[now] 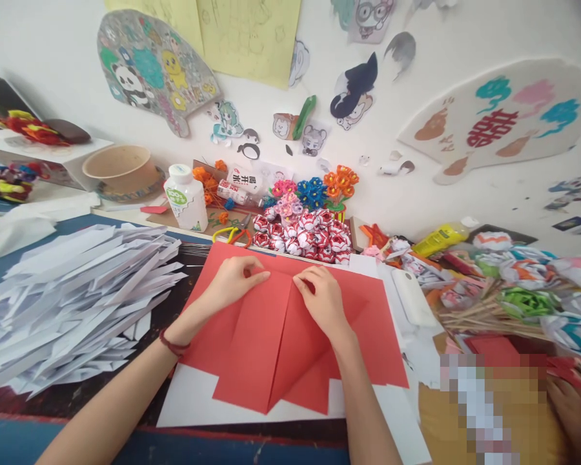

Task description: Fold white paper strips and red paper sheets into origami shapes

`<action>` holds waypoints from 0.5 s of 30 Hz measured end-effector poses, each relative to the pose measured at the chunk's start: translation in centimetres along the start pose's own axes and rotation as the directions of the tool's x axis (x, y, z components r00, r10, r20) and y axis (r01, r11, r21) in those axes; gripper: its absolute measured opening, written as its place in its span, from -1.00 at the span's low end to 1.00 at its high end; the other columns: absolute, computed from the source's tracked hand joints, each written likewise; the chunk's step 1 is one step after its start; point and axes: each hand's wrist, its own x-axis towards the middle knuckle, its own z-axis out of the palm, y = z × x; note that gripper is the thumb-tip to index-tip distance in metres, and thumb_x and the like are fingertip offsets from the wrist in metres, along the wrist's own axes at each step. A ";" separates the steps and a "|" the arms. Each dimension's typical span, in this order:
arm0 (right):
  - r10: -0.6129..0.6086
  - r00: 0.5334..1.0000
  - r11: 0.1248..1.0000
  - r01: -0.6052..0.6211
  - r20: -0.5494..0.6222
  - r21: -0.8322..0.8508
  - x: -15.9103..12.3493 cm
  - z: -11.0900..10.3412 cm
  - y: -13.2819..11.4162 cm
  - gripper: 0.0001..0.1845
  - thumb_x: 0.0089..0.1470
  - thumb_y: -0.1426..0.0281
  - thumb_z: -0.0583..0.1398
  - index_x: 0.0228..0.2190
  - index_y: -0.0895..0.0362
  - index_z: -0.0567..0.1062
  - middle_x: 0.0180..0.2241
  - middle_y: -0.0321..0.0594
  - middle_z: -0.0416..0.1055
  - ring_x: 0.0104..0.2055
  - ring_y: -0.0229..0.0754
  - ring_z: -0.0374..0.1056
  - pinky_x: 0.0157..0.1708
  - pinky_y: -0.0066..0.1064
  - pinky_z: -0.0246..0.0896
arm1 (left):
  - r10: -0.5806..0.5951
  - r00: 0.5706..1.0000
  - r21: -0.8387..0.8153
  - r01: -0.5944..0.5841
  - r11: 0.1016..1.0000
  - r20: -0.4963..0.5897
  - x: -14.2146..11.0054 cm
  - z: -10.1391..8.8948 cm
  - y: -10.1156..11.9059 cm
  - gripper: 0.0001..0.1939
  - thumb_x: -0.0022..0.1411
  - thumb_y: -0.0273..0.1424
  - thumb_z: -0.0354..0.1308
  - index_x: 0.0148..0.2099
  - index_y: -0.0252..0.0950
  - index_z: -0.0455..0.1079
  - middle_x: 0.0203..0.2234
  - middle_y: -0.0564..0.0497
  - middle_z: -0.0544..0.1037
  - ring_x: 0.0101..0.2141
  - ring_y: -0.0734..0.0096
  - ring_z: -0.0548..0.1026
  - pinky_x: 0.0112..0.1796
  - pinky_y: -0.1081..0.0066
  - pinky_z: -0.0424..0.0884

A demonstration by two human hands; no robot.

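A red sheet of paper (256,336) with a folded edge lies over other red sheets (372,323) in front of me. My left hand (237,281), a dark red band around its wrist, is closed in a pinch at the sheet's upper part. Just to the right, my right hand (322,297) pinches the top of the fold between thumb and fingertips. From there a crease runs down to the sheet's lower corner, with a narrow gap along it. White paper (188,394) shows beneath the red sheets.
A large pile of folded white paper strips (77,297) covers the left. Red-and-white paper flowers (310,236), a white bottle (186,197) and scissors (239,232) stand or lie behind. Paper flowers on sticks (527,303) crowd the right, where another person's hand (576,407) shows.
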 end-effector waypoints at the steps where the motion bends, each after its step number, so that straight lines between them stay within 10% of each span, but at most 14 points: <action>1: -0.007 0.999 0.999 0.005 -0.035 -0.051 0.0 0.6 0.4 -0.80 0.22 0.37 0.13 -0.40 0.05 0.53 -0.29 -0.15 0.45 -0.14 -0.01 0.31 -0.10 -0.20 0.18 | -0.037 0.999 0.043 0.038 0.998 -0.022 0.2 0.4 -0.5 -0.67 0.18 -0.12 0.16 -0.37 -0.31 0.45 -0.54 0.05 0.50 -0.48 0.41 0.39 -0.44 0.47 0.16; 15: 0.049 0.999 0.997 -0.049 0.000 -0.058 -0.2 3.7 3.4 -0.82 0.23 0.34 0.13 -0.43 0.07 0.31 -0.36 -0.25 0.32 -0.29 -0.14 0.26 -0.22 -0.36 0.13 | -0.109 0.989 0.269 0.131 0.954 -0.097 0.5 2.1 -2.2 -0.70 0.18 -0.20 0.17 -0.50 -0.27 0.34 -0.57 -0.04 0.50 -0.49 0.30 0.43 -0.44 0.42 0.06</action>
